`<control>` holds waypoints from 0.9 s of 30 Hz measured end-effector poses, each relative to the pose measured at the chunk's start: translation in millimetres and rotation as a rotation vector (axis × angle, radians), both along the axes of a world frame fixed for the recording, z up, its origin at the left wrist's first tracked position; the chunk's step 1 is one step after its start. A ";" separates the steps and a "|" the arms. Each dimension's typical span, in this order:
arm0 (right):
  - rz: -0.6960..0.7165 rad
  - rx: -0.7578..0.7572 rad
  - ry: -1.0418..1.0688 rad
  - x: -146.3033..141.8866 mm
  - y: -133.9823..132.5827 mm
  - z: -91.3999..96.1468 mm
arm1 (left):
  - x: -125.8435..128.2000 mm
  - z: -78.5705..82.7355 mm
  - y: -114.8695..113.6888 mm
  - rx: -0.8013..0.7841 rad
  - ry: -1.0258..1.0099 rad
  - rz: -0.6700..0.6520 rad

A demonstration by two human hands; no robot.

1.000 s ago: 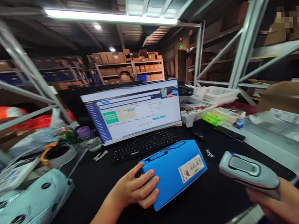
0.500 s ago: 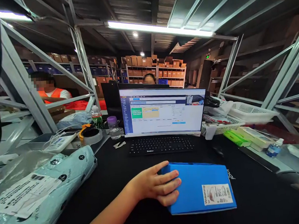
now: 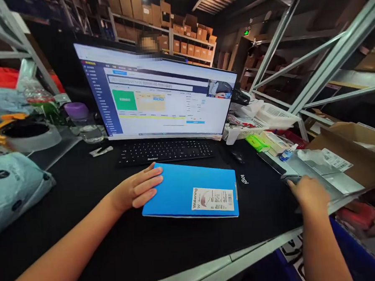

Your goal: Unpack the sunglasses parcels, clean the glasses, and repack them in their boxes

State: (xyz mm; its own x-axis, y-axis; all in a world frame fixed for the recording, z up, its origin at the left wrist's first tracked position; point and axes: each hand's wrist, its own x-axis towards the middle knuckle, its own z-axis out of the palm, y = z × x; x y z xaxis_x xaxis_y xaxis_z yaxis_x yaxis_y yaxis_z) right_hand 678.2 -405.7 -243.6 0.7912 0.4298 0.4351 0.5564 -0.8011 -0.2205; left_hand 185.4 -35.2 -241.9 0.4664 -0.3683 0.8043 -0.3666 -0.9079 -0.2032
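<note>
A flat blue box (image 3: pixel 177 183) with a white "Wakening" label (image 3: pixel 212 199) lies on the black desk mat in front of the keyboard. My left hand (image 3: pixel 142 187) grips its left end, fingers over the top face. At the right edge of the mat, my right hand (image 3: pixel 311 192) is closed around a dark barcode scanner (image 3: pixel 290 178). Only the scanner's front end shows clearly; the rest is hidden by the hand and blurred.
Behind the box stand a keyboard (image 3: pixel 166 151), a mouse (image 3: pixel 238 156) and a monitor (image 3: pixel 160 104). A pale blue parcel (image 3: pixel 17 187) and a tape roll (image 3: pixel 30 134) sit left. An open carton (image 3: pixel 360 148) and white baskets (image 3: pixel 274 117) are right. Someone's head shows behind the monitor.
My view has turned right and down. My right hand, barely visible at the edge before, now shows around the scanner. My left hand stays on the box.
</note>
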 end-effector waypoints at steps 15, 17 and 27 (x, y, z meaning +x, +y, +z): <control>0.601 0.138 0.160 32.2 213.3 -51.6 | 1.8 -25.3 12.7 -0.249 0.259 0.030; 0.622 0.159 0.176 34.2 219.6 -59.7 | 1.2 -28.3 15.3 -0.290 0.262 0.036; 0.629 0.095 0.114 16.7 212.9 -72.8 | -1.9 -47.1 18.0 -0.585 0.322 0.189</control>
State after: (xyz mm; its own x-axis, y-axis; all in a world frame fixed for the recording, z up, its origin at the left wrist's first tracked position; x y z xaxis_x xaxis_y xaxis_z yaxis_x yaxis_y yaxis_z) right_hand 694.9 -192.9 -316.4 0.4443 0.7903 0.4219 0.8821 -0.3036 -0.3602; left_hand 183.5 -17.2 -289.0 0.7286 0.1952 0.6565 -0.1509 -0.8892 0.4318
